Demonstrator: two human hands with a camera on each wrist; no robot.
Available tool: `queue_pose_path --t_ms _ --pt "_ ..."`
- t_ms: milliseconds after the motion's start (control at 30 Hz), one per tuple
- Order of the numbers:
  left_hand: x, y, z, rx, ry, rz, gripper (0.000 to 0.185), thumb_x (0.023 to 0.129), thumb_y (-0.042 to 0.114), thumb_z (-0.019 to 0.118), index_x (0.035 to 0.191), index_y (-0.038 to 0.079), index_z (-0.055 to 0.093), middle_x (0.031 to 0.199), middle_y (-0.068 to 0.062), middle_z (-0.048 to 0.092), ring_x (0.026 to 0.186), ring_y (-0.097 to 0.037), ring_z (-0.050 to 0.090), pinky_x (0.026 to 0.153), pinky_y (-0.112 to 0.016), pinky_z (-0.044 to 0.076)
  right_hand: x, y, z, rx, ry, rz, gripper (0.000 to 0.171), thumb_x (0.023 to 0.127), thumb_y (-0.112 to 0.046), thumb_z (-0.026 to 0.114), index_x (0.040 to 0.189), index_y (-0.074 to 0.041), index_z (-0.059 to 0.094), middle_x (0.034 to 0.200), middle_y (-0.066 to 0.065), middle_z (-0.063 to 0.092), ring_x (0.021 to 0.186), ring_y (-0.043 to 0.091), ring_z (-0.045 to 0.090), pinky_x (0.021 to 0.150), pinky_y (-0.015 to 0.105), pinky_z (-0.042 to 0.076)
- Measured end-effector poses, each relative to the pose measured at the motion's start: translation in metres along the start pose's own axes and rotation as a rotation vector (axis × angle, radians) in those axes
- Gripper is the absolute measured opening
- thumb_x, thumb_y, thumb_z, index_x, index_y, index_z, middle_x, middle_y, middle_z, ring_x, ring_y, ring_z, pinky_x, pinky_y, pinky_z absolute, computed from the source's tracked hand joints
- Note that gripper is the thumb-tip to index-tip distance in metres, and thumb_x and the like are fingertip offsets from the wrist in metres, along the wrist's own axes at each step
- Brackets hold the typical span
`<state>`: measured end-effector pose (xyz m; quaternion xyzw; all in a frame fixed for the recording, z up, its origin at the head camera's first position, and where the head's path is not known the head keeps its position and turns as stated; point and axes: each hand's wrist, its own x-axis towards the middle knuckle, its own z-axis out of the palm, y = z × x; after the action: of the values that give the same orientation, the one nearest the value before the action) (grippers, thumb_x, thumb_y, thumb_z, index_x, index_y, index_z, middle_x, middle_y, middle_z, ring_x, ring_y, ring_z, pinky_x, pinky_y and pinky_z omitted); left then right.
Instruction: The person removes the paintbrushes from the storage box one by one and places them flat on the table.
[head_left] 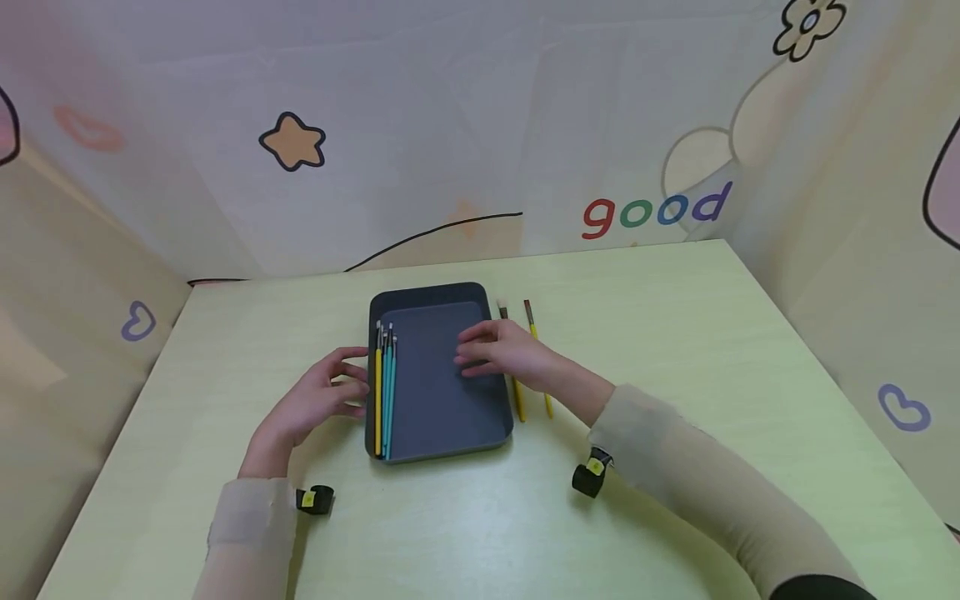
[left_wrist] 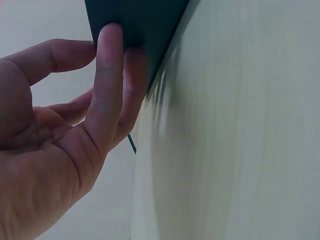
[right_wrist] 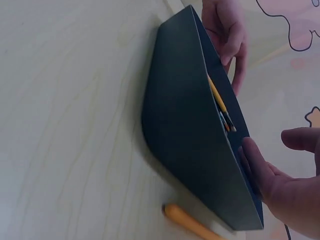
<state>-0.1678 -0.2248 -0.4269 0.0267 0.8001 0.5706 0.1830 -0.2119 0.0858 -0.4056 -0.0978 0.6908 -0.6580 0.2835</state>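
Left hand fingertips press tray left wall, right hand relaxed, empty over the right rim, mid-worktop — risk: a nudge slides the tray onto the two yellow brushes at its right.

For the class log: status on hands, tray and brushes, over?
Left hand touching the tray wall; right hand open over its right rim. Brushes inside, two brushes outside right. Nothing blocking.
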Motion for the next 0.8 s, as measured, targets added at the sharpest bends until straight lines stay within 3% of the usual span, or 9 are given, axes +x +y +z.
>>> queue_pose_path --t_ms 467,800 --pt "0.0 0.0 0.001 0.0 -0.011 0.005 0.065 0.1 0.007 0.059 0.158 0.004 0.03 0.133 -0.027 0.047 0.105 -0.035 0.061 0.083 -0.04 0.061 0.016 0.005 0.037 0.133 -0.076 0.114 0.047 0.106 -0.007 0.053 0.146 0.014 0.04 0.144 0.028 0.052 0.132 0.036 0.055 0.106 0.041 0.049" --pt "0.0 0.0 -0.001 0.0 -0.028 0.001 0.066 0.1 0.008 0.059 0.158 0.004 0.029 0.134 -0.027 0.046 0.107 -0.036 0.061 0.085 -0.04 0.061 0.027 0.012 0.058 0.196 -0.081 0.161 0.045 0.105 -0.007 0.055 0.143 0.015 0.045 0.14 0.028 0.055 0.131 0.036 0.056 0.107 0.043 0.048"
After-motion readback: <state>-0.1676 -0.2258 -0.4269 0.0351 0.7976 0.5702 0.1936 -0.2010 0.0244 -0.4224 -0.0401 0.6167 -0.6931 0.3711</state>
